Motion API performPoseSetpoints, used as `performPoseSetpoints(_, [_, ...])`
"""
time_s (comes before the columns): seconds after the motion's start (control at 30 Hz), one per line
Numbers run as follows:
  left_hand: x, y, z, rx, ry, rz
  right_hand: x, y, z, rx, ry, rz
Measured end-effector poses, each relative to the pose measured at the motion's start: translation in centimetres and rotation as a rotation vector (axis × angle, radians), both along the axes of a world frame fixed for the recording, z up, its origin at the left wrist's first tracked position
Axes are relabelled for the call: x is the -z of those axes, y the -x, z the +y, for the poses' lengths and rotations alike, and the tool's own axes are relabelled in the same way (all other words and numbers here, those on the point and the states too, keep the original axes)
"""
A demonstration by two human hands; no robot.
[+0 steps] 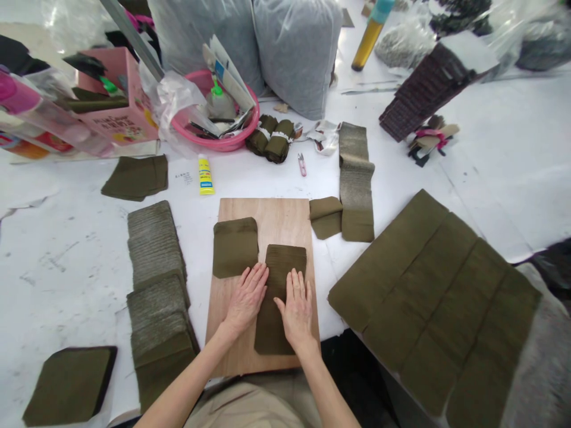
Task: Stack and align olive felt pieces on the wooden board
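Note:
A fanned stack of olive-green fabric pieces (272, 327) lies lengthwise on a wooden board (263, 208) in front of me. My left hand (247, 294) rests at its left edge, fingers stretched out and close together. On the stack's right side my right hand (297, 309) lies flat, the thumb spread away from the fingers. Neither hand grips anything. Just beyond my left fingertips sits a squarer olive fabric piece (235, 249) with rounded corners, on the same board.
Long overlapping rows of olive pieces (156, 255) lie left of the board. Large olive panels (437, 303) cover the right side. Behind are a yellow tube (206, 175), pink thread snips (302, 164), a pink basin (214, 142) and rolled fabric bundles (279, 142).

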State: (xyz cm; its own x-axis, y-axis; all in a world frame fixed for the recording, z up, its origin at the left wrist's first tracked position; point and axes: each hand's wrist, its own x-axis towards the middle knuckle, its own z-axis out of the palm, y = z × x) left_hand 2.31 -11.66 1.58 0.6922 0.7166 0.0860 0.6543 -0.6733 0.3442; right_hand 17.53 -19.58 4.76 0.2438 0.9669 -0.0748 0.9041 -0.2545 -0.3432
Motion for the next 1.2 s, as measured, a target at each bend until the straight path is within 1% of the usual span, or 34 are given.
performPoseSetpoints(0.13, [-0.2, -0.1, 0.0, 0.003, -0.006, 0.023, -0.4, -0.4, 0.0, -0.001, 0.022, 0.008])
performPoseSetpoints(0.3, [0.1, -0.1, 0.0, 0.006, -0.013, 0.017, -0.1, -1.2, -0.1, -0.034, 0.001, 0.049])
performPoseSetpoints(0.4, [0.1, 0.1, 0.0, -0.004, 0.001, 0.009, -0.3, -2.1, 0.2, 0.003, -0.031, 0.082])
performPoseSetpoints(0.5, [-0.4, 0.0, 0.0, -0.025, -0.001, -0.018, -0.5, -3.3, 1.4, 0.047, -0.060, 0.061])
performPoseSetpoints(0.6, [-1.2, -0.8, 0.2, -0.015, -0.013, -0.041, -0.3, -3.7, 2.0, 0.021, -0.038, 0.024])
performPoseSetpoints(0.67, [-1.4, -1.8, 0.3, 0.019, -0.016, -0.026, 0.2, -3.3, 1.6, -0.010, -0.014, 0.012])
performPoseSetpoints(0.77, [-1.1, -3.1, 0.4, 0.082, -0.003, 0.042, 0.7, -2.4, 0.3, -0.024, 0.005, 0.011])
performPoseSetpoints(0.87, [-0.7, -3.6, 0.3, 0.112, 0.007, 0.097, 0.4, -2.4, -0.2, -0.016, -0.003, 0.049])
performPoseSetpoints(0.93, [-0.7, -3.6, 0.2, 0.109, 0.005, 0.107, -0.2, -3.0, 0.2, 0.018, -0.029, 0.086])
performPoseSetpoints(1.03, [-0.9, -3.4, 0.3, 0.101, 0.000, 0.096, -1.0, -4.1, 1.6, 0.084, -0.065, 0.135])
performPoseSetpoints(1.13, [-1.2, -3.4, 0.3, 0.089, -0.001, 0.110, -1.3, -5.0, 3.1, 0.084, -0.059, 0.147])
performPoseSetpoints(1.2, [-1.2, -3.5, 0.2, 0.111, 0.012, 0.136, -1.3, -5.3, 3.7, 0.067, -0.034, 0.127])
